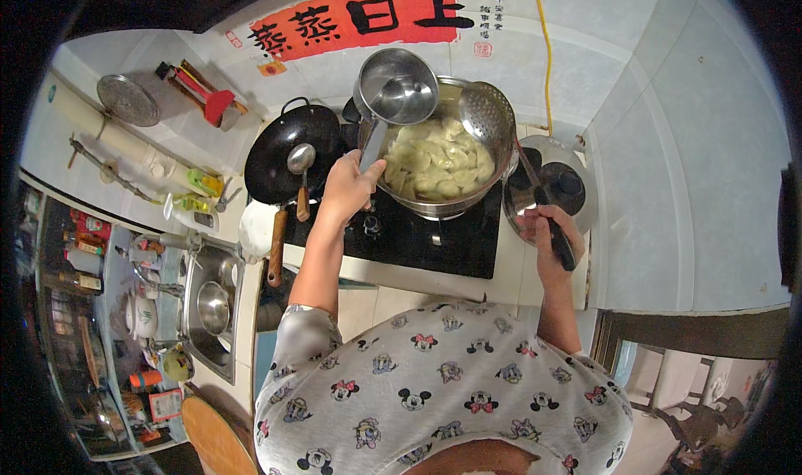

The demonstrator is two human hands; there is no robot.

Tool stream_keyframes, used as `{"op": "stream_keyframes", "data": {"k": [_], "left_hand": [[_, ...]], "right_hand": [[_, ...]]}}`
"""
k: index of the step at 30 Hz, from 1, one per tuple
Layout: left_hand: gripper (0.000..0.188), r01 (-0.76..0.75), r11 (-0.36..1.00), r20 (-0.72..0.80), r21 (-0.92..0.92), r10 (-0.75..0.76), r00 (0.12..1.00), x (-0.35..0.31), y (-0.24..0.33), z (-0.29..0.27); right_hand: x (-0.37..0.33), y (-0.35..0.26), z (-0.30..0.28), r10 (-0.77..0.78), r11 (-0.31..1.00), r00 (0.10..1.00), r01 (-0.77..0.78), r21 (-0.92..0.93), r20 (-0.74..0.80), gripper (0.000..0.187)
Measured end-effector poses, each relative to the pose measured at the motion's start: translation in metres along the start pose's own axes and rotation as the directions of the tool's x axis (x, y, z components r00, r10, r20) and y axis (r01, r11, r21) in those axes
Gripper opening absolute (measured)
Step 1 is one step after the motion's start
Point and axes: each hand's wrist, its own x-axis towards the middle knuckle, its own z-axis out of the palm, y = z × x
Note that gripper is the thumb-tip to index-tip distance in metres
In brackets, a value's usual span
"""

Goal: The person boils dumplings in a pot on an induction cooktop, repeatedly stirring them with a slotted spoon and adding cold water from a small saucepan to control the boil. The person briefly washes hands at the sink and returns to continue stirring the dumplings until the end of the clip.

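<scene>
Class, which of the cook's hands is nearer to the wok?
Left. The left hand, gripping the ladle, is just right of the wok; the right hand is farther right, past the pot.

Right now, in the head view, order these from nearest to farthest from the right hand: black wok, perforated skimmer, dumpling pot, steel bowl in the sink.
1. Perforated skimmer: held in the right hand.
2. Dumpling pot: to its left, on the cooktop.
3. Black wok: beyond the pot, farther left.
4. Steel bowl: farthest left, in the sink.
</scene>
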Motion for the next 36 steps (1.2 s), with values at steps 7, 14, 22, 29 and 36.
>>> {"op": "stream_keyframes", "data": {"k": [7,14,22,29,36], "left_hand": [[0.025,-0.033,0.993,-0.064,0.115,0.040,0.997,0.010,0.001,-0.004],[0.027,-0.089,0.973,-0.106,0.214,0.114,0.988,0.024,-0.008,-0.013],[0.029,-0.089,0.967,-0.140,0.239,0.125,0.982,0.034,0.000,-0.012],[0.030,-0.080,0.946,-0.144,0.316,0.131,0.981,0.044,-0.001,-0.009],[0.032,-0.075,0.927,-0.169,0.368,0.146,0.975,0.041,0.008,-0.010]], "right_hand": [[0.001,-0.003,-0.001,-0.001,1.000,1.000,0.001,-0.007,0.016,0.014],[0.000,-0.006,0.000,0.000,1.000,1.000,0.000,0.005,0.018,0.012],[0.001,-0.007,-0.001,-0.007,1.000,1.000,0.007,0.004,0.018,0.011],[0.000,-0.008,-0.003,0.023,0.999,0.999,-0.024,0.031,0.026,0.012],[0.000,-0.003,-0.004,0.009,0.998,1.000,-0.009,0.063,0.003,0.011]]}}
